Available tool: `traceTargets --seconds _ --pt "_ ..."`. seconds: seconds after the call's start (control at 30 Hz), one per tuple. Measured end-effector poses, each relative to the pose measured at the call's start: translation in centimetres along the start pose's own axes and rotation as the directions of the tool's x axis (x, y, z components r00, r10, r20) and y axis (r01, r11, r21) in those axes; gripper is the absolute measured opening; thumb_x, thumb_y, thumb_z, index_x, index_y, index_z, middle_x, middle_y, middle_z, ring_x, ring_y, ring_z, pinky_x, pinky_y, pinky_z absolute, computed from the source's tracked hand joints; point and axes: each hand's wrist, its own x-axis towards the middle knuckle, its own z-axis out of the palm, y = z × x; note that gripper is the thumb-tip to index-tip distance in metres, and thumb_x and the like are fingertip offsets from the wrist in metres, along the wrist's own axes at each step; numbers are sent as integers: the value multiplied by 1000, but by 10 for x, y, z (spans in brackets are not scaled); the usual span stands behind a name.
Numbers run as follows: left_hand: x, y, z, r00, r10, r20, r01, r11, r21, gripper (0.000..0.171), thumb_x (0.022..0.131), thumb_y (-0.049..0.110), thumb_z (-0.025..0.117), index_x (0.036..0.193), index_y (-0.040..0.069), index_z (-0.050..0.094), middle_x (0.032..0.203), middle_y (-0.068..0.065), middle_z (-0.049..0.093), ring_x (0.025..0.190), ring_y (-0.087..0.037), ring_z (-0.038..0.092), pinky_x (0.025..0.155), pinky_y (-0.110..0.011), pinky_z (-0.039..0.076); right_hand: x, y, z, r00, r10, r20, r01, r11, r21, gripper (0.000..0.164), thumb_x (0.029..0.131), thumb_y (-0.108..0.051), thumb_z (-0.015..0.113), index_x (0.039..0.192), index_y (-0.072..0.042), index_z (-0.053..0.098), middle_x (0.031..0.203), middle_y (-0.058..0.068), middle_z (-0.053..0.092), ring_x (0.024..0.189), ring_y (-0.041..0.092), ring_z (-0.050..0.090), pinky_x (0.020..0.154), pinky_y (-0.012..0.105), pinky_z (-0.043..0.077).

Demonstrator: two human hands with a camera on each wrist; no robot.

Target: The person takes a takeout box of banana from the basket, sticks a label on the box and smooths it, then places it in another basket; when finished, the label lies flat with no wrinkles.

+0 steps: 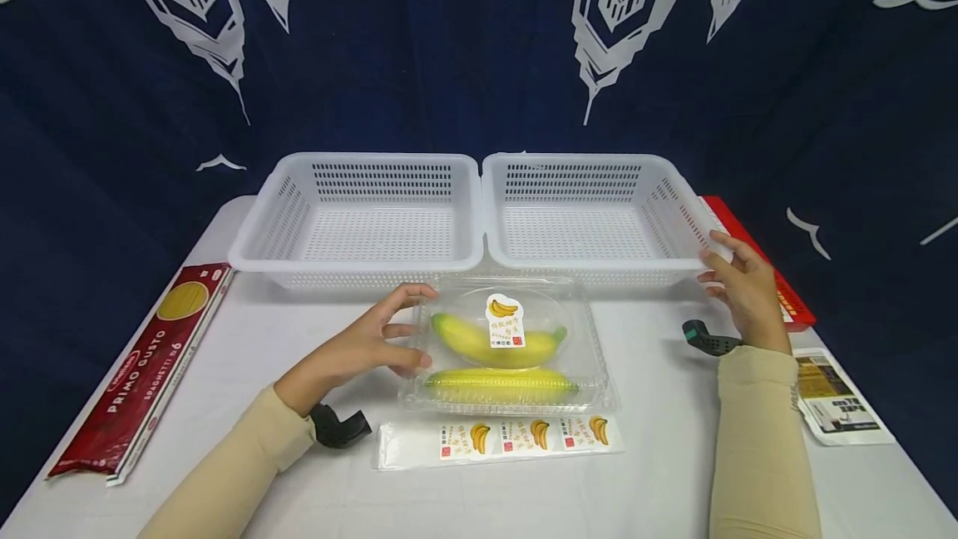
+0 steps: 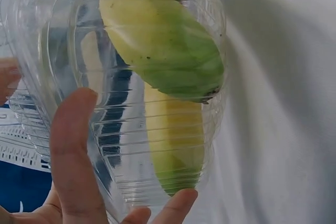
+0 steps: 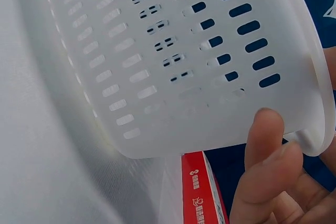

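Observation:
In front of the baskets sits a clear plastic clamshell container point(image 1: 591, 339) with two yellow-green bananas point(image 1: 494, 343) inside and a white banana label point(image 1: 506, 321) on its lid. My left hand point(image 1: 367, 348) holds the container's left end, thumb toward the near side and fingers spread along the edge; the left wrist view shows fingertips point(image 2: 181, 203) against the ribbed wall. On the right, my right hand point(image 1: 744, 289) grips the front right corner of the right white basket point(image 1: 599, 263). Its fingers point(image 3: 265, 135) lie against the outer wall, with another finger at the rim.
A second white basket point(image 1: 359, 264) stands to the left. Banana label sheets point(image 1: 501, 442) lie in front of the container. A red spaghetti pack point(image 1: 145, 364) lies at the left edge. A red box point(image 1: 793, 306) and a white printed packet point(image 1: 841, 398) lie at the right.

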Motion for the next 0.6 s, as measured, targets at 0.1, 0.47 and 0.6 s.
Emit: traceTargets --seconds 0.1,0.47,0.6 --pt "-3 4 0 1000 9 -1 -9 1000 9 82 86 7 82 155 8 39 171 -20 18 147 -59 34 79 -46 65 0 1 -1 1000 3 2 -3 1000 4 35 102 -24 78 134 -32 66 106 -17 68 73 8 69 62 18 57" --pt "-10 21 1 997 81 3 -81 997 6 79 84 9 80 151 7 38 166 -23 21 146 -58 40 76 -46 65 1 2 -1 1000 1 -10 -1 1000 10 35 102 -25 78 135 -32 66 110 -15 64 72 8 69 61 18 56" --pt "-9 33 -2 994 106 10 -106 994 18 81 83 9 78 152 7 36 165 -23 23 146 -58 41 77 -45 64 1 4 -1 1000 -6 -7 7 1000 12 35 103 -24 77 136 -31 65 112 -15 63 72 9 69 61 18 56"
